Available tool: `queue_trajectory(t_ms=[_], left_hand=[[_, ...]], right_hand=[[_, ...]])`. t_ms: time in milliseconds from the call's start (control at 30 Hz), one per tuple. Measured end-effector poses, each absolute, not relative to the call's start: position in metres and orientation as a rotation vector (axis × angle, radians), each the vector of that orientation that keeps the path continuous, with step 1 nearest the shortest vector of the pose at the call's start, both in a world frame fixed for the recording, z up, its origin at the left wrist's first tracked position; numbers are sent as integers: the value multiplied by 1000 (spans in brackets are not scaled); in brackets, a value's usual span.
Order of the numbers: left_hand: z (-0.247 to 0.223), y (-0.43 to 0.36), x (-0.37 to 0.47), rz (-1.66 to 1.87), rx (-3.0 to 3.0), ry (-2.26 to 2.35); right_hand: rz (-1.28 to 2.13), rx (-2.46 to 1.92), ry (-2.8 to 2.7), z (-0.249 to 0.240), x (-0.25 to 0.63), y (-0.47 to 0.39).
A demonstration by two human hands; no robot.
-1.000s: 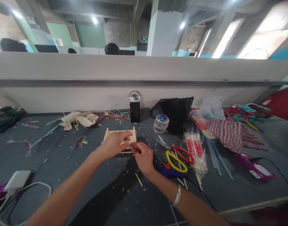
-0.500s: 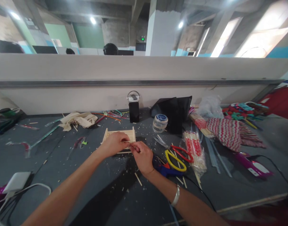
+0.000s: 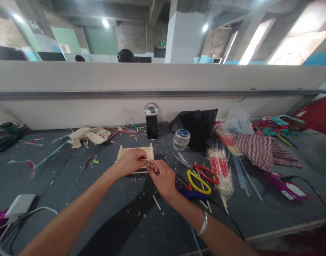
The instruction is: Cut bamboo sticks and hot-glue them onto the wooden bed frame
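Note:
A small frame of pale wooden sticks (image 3: 122, 151) lies on the dark table, with an upright post at each back corner. My left hand (image 3: 131, 161) is over its front part, fingers pinched together. My right hand (image 3: 163, 177) meets it at the frame's right front corner, thumb and fingertips closed. Whatever lies between the fingertips is too small and too covered to make out. The hands partly hide the front of the frame.
Scissors with red and yellow handles (image 3: 199, 181), a bag of sticks (image 3: 220, 170) and a glass jar (image 3: 181, 140) are to the right. A phone (image 3: 152, 127) stands behind. Beige cloth (image 3: 88, 136) and a white charger (image 3: 21, 206) lie left.
Both hands have shifted slightly; the right hand is a little further right and its fingertips have tilted. The thin stick seen between the fingertips earlier no longer shows clearly.

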State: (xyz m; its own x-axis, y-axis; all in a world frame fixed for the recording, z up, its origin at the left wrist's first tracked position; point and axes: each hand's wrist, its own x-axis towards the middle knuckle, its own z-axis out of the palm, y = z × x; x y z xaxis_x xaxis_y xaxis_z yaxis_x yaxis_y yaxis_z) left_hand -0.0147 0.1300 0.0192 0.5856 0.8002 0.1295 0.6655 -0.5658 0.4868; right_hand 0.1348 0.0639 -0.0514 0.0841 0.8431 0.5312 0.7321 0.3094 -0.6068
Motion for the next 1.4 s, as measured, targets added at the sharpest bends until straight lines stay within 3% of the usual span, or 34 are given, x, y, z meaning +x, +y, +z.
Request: queue_trajectory(t_ms=[367,1400], left_hand=[[15,133,-16,456,2437,1208],[19,129,-13,438,2425,1228]], right_hand=[[-99,-1467,-1788,-54,132,72],[-153,-1487,-1770,-59,129,74]])
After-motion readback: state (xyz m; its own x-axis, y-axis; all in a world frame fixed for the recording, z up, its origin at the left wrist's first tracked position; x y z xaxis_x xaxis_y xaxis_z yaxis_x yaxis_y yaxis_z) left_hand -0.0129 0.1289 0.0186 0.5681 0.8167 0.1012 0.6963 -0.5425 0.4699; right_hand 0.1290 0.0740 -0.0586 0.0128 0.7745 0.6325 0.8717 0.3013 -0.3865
